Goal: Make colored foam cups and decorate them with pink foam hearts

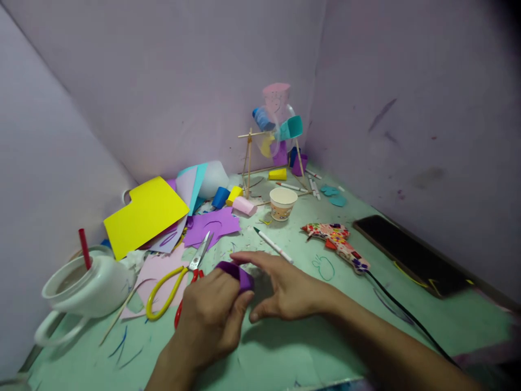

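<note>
- From my head camera, here we are: the purple band point(246, 279) sits on my side of the paper cup point(284, 205), a little to its left, raised where I can watch it.
- My left hand point(211, 309) has its fingers pressed together and tucked through the band, thumb tip against the near edge; they seem to work as a form, keeping the loop round.
- And my right hand point(293, 288)! Thumb and fingers spread in a wide C, the upper fingertips right by the band's far edge; whether they touch it, I cannot tell. That gap probably leaves room to close around it.
- Right of the cup, the glue gun point(337, 244) lies on its side, nozzle toward the cup, handle toward me, likely for an easy grab.
- Left of the cup and nearer me, the scissors point(196, 263) rest partly open, partly over pink paper point(163, 271), perhaps parked there for free hands.
- Behind the cup, the stick frame point(249, 163) stands braced on splayed legs, presumably for steadiness.
</note>
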Demonstrator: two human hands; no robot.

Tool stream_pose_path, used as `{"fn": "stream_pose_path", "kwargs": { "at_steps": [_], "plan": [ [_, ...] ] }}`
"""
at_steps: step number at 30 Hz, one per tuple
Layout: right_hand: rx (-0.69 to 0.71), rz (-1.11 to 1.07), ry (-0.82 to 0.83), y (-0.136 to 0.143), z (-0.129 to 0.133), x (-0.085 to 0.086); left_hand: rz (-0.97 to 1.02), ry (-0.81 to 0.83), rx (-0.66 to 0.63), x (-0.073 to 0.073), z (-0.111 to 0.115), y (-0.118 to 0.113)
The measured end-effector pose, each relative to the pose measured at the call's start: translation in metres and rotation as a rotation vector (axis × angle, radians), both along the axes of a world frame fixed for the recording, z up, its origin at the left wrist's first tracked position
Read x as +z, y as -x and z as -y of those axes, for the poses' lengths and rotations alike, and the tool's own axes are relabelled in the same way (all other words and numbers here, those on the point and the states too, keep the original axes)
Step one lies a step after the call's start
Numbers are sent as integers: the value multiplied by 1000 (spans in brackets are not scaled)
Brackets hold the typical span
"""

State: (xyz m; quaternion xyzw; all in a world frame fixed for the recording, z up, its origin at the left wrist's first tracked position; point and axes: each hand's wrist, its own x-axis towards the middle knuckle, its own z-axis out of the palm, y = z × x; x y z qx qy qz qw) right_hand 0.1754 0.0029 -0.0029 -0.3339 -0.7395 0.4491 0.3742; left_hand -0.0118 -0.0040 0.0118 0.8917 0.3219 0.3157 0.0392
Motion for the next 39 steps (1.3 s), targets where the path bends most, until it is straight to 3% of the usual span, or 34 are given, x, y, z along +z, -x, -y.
{"fn": "stream_pose_path", "kwargs": {
  "at_steps": [3, 5, 8, 10, 12, 14, 17, 19, 24, 30, 34, 39],
  "plan": [
    [23, 1, -59, 7, 3, -8, -111, -10, -90, -3, 7, -4],
    [16, -34, -29, 11, 4, -10, -44, -54, -87, -5, 13, -5],
    [-44, -136, 109, 14, 2, -8, 322, -153, 24, -3, 22, -3],
    [-64, -217, 205, 13, 0, -4, 624, -104, 145, 0, 24, -2],
    [-41, -301, 281, 12, -2, -4, 809, 90, 285, 3, 21, -4],
    [-15, -383, 356, 11, -4, -5, 877, 398, 375, 5, 16, -6],
    [-30, -476, 428, 9, -7, -10, 924, 808, 337, 3, 6, -9],
    [-44, -510, 442, 9, -9, -13, 924, 899, 279, -2, 1, -8],
    [4, -530, 413, 9, -9, -11, 839, 854, 247, -12, -5, -7],
    [70, -501, 407, 6, -9, -8, 699, 802, 162, -7, -4, -7],
    [67, -446, 367, 4, -9, -10, 648, 711, 229, -4, -3, -7],
    [41, -372, 322, 5, -8, -12, 716, 778, 292, 0, -3, -10]
  ]
}}
